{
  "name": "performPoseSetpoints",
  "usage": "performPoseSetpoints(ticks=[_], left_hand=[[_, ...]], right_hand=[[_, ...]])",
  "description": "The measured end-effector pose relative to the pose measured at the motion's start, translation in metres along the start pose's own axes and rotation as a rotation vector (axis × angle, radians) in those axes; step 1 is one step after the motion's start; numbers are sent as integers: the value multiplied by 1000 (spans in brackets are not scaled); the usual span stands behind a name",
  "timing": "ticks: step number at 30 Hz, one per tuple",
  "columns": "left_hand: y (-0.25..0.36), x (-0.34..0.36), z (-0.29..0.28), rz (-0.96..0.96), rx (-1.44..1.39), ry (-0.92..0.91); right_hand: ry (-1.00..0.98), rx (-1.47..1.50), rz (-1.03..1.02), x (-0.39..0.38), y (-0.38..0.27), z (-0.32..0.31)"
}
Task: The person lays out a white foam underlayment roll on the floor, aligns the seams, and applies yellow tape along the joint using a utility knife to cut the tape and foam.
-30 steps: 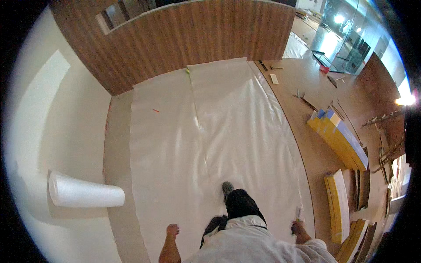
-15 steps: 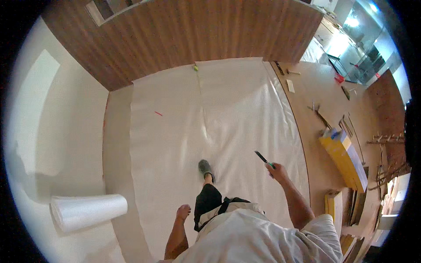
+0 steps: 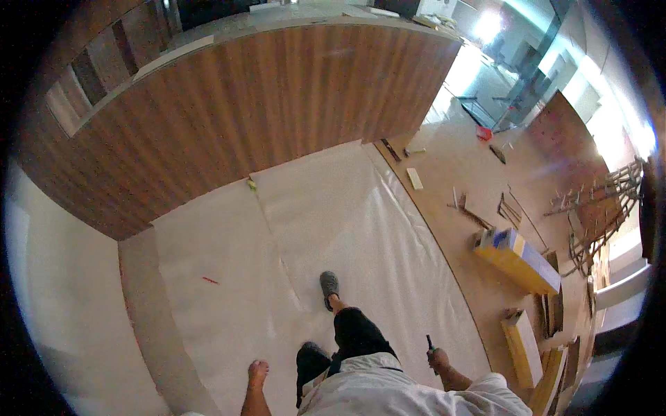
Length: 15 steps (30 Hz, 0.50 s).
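Note:
My right hand (image 3: 438,359) is closed around a slim dark utility knife (image 3: 429,342), its tip pointing forward. It hangs at my right side, above the pale floor covering sheet (image 3: 229,326). My left hand (image 3: 258,371) hangs low at my left side with its fingers curled in and nothing visible in it. Neither hand touches the sheet, which lies spread across the floor with a crease running through it. My grey shoe (image 3: 329,286) is planted on the sheet; the other foot is partly hidden below my leg.
A brown wood-grain counter (image 3: 250,118) stands along the far edge. On the left rises a white wall (image 3: 62,284). Bare brown floor on the right holds a yellow-and-white box (image 3: 520,260), a second long box (image 3: 522,347), tools and a metal rack (image 3: 603,208). A red strip (image 3: 210,280) lies on the sheet.
My view has swung right and up, showing more of the counter; the white roll on the left has left view. My right hand with the knife has dropped back towards my body, and I have stepped forward.

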<state>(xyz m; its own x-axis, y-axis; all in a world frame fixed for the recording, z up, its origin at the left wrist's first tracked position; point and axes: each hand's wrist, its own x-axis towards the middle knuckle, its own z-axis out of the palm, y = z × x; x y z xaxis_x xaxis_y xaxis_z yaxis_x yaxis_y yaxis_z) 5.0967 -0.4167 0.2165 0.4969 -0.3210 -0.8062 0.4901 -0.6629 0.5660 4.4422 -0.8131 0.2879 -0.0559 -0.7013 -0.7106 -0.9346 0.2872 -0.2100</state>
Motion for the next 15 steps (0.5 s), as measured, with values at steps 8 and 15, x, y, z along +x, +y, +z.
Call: performPoseSetpoints(ticks=[8, 15], left_hand=[[253, 87, 91, 156, -164, 135], [369, 64, 158, 96, 132, 45]], right_hand=[[-243, 300, -114, 150, -306, -112], [-243, -50, -408, 207, -611, -232]])
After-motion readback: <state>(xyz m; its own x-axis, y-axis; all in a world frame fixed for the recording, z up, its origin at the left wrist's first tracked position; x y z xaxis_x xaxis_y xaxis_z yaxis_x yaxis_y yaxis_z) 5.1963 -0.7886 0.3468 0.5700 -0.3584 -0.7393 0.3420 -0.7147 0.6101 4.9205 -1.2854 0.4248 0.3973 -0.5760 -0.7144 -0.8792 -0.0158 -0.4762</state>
